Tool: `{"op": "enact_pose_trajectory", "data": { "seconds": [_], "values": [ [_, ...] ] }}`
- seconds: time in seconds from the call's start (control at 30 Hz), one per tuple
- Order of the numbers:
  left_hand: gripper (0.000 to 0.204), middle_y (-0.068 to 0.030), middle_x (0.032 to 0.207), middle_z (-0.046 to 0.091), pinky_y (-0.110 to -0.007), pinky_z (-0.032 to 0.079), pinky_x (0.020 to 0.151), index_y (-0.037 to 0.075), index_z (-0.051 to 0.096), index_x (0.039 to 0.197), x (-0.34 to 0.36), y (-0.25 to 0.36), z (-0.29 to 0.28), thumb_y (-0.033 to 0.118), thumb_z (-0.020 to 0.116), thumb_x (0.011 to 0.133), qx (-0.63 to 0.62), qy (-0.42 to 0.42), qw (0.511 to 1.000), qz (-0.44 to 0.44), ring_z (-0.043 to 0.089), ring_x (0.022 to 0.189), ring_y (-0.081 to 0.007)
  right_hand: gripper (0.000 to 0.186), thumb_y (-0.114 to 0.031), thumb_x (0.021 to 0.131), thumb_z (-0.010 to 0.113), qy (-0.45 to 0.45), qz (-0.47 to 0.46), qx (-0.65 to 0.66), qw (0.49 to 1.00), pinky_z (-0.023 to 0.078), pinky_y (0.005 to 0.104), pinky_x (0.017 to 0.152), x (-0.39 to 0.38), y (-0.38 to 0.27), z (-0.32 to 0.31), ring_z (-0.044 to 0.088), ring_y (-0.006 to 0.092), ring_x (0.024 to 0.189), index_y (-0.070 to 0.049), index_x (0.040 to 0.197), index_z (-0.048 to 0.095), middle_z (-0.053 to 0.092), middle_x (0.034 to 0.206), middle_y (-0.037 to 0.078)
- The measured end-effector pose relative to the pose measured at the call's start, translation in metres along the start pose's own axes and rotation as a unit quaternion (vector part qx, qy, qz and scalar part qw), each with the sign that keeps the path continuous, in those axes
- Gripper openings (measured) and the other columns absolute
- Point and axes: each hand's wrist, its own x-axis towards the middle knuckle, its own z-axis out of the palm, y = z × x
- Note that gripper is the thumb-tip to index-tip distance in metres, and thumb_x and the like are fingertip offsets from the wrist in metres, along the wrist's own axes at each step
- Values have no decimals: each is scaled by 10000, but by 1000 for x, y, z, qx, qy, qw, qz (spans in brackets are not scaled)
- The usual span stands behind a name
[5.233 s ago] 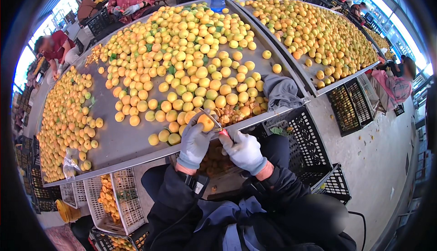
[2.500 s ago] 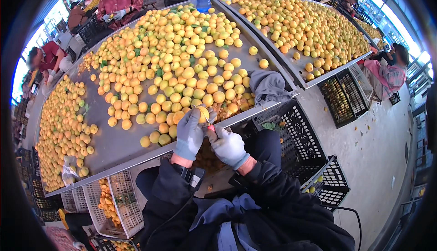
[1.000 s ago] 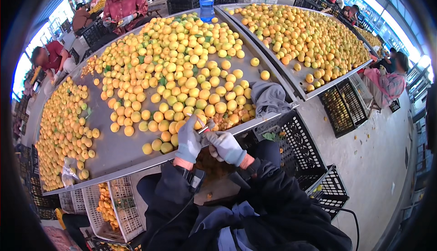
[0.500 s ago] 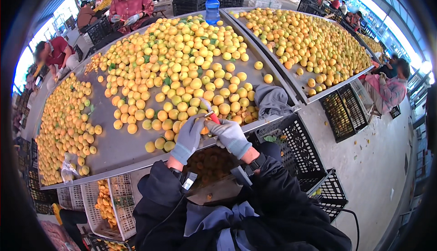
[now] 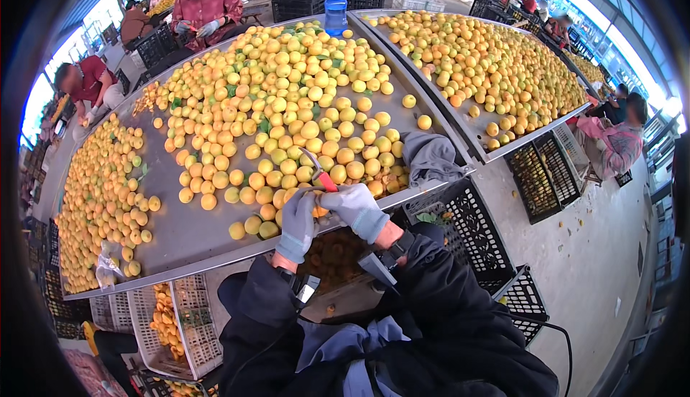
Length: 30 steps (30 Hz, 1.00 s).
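My right hand [image 5: 353, 207], gloved in grey, is closed around a small knife with a red handle [image 5: 327, 182]. Its thin curved blade points up and to the left over the fruit. My left hand [image 5: 297, 218], gloved too, has its fingers closed at an orange-yellow fruit [image 5: 319, 211] that shows partly between the two hands. Both hands are close together above the near edge of the metal table [image 5: 188, 234]. Loose round yellow-orange fruit [image 5: 287, 80] lies heaped just beyond them. Below my hands is a dim container [image 5: 334, 259] with fruit in it.
A grey cloth [image 5: 428, 158] lies on the table's right corner, and a blue bottle [image 5: 335, 12] stands at the far edge. Black crates [image 5: 471, 228] are at my right, a white crate [image 5: 198, 325] at lower left. Another fruit table [image 5: 496, 73] adjoins. Several people work around.
The knife has turned: its blade now stands clear above my hands, with more of the red handle showing. My hands have shifted slightly; the left has moved a little lower.
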Motion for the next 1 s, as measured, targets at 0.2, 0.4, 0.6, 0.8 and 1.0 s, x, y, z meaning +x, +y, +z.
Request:
{"op": "enact_pose_trajectory", "data": {
  "seconds": [0.2,0.4,0.6,0.8,1.0],
  "values": [
    [302,-51,896,627,-253,502,690,-32,638,1086,-4,-7,8,211,481,998,17,23,995,96,576,771,-101,211,-219,819,707,13,65,99,993,380,255,450,-11,-9,-2,525,67,516,-28,750,649,555,621,-30],
    [274,-65,926,624,-253,536,549,-25,602,1108,10,-20,0,183,460,1000,61,-15,995,78,637,742,-137,260,-237,768,761,44,86,242,965,400,251,479,-6,15,4,524,50,560,12,752,688,604,643,-21],
    [246,-55,919,627,-254,528,601,-30,613,1089,-4,-6,12,136,473,975,-28,11,998,64,625,752,-128,275,-228,799,769,21,86,272,958,399,231,461,-14,2,2,527,66,515,23,894,709,614,657,-7],
    [213,-64,872,638,-257,494,675,-17,636,1073,2,16,0,118,545,936,262,-56,938,221,588,764,-102,283,-313,884,740,-85,140,71,984,378,239,451,-26,-22,-23,505,61,507,-31,912,725,564,603,1],
    [187,-32,837,624,-253,475,642,-23,646,1040,-14,27,21,94,545,933,158,4,963,218,554,728,-91,208,-267,929,686,-4,-25,109,994,402,254,464,-27,-10,-4,506,55,521,-63,912,725,566,616,-13]
  ]
}}
